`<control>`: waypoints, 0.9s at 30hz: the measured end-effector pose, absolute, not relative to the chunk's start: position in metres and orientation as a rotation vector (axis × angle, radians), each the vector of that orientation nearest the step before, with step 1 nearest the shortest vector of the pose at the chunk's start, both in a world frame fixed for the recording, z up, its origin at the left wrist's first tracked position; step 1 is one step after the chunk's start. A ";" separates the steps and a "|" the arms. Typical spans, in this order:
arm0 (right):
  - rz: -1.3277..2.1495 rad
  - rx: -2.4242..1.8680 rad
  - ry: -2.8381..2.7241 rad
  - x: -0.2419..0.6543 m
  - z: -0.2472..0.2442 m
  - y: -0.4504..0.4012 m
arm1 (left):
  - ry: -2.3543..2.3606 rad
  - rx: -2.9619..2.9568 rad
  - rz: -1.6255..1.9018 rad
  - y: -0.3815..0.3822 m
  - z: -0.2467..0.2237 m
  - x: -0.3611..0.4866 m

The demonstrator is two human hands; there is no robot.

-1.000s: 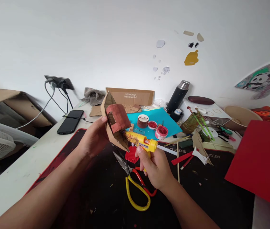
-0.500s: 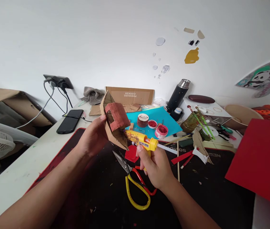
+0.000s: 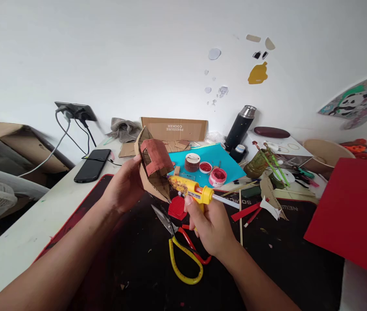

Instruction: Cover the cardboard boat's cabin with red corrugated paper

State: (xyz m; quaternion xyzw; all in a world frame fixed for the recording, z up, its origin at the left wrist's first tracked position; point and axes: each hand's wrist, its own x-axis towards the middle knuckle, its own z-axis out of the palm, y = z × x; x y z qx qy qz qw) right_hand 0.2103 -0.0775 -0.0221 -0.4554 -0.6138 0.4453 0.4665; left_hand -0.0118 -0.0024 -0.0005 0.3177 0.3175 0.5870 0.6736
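Observation:
My left hand (image 3: 125, 183) grips the edge of a cardboard boat-shaped model (image 3: 152, 183), tilted on its side above the mat. A reddish-brown painted cardboard cabin (image 3: 159, 156) with a cut opening sticks out of the model. In my right hand (image 3: 211, 222) is a yellow glue gun (image 3: 191, 189), its nozzle pointing left at the inside of the model near the cabin's lower edge. I cannot tell if the tip touches. A clear glue stick (image 3: 225, 200) juts from the gun's back. Below lie scissors (image 3: 186, 261) with yellow and red handles, and red corrugated pieces (image 3: 177, 208).
A black mat (image 3: 131, 268) covers the desk. Behind are a blue sheet (image 3: 183, 156) with paint jars (image 3: 217, 177), a black flask (image 3: 240, 127) and brushes in a murky jar (image 3: 255, 166). A phone (image 3: 92, 166) lies left; a red sheet (image 3: 353, 216) stands right.
The view has shifted slightly. The cardboard model has tilted a little in my left hand, and the glue gun stays close to it with hardly any movement.

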 end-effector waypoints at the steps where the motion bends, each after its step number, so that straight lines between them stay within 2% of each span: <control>1: 1.086 -1.136 -1.518 0.210 -0.022 -0.077 | 0.711 0.720 1.317 -0.002 -0.001 -0.012; 27: 0.993 -1.171 -1.536 0.211 -0.024 -0.077 | 0.670 0.645 1.175 0.001 -0.005 -0.016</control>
